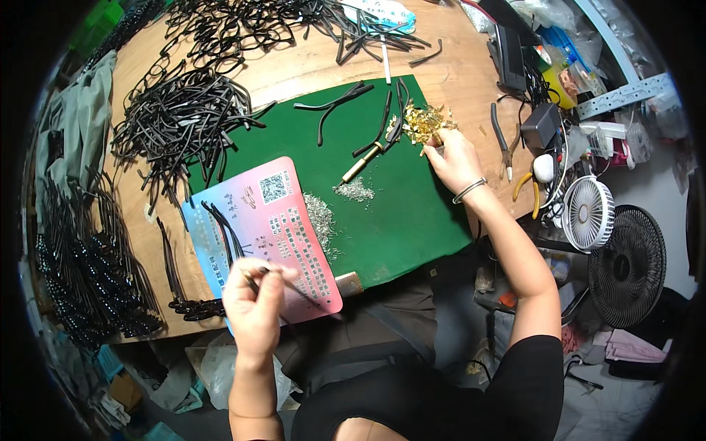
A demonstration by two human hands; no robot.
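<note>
At the green mat's [419,228] left, the left hand [254,305] pinches a dark strip [304,295] steady; the right grip [450,160], at gold pieces [421,123], looks unclear.

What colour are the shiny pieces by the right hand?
The shiny pieces are gold, clearest in the head view.

Green mat [415,231]: passable near right. Obstacles: brass-coloured tool [361,164], 2 silver piles [355,191]; far right, gold pile [421,123]; far left, black heap [187,114].
</note>
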